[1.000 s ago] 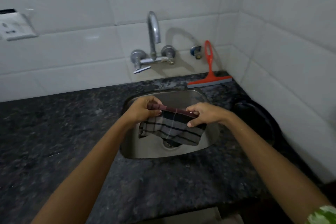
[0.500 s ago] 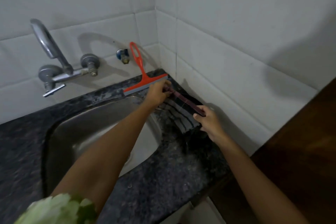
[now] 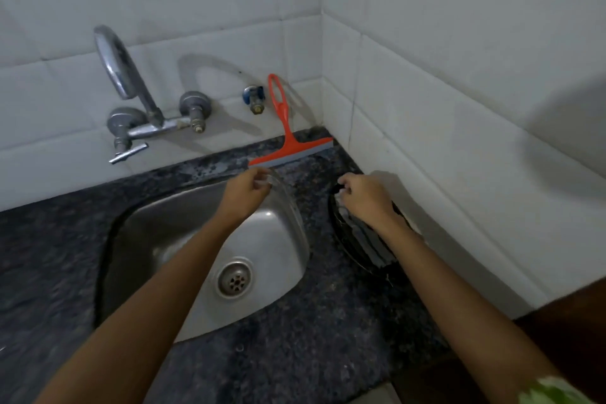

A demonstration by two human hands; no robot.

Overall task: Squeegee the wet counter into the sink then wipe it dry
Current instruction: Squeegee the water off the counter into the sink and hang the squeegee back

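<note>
The dark checked cloth [image 3: 362, 241] lies spread on the black granite counter [image 3: 328, 321], between the steel sink [image 3: 288, 203] and the right wall. My right hand [image 3: 364, 195] pinches the cloth's far edge with curled fingers. My left hand [image 3: 247, 188] hovers over the sink's back right rim with loosely curled fingers and holds nothing. Just beyond both hands, the orange squeegee [image 3: 288, 144] leans against the back wall, its blade resting on the counter.
A steel tap [image 3: 131, 85] and a small blue-capped valve [image 3: 253, 98] stick out of the white tiled back wall. The tiled right wall runs close along the cloth. A brown wooden surface [image 3: 570, 325] sits at the lower right.
Both hands carried the cloth from over the sink to the counter on the right. The cloth now lies there, and my left hand has let go of it.
</note>
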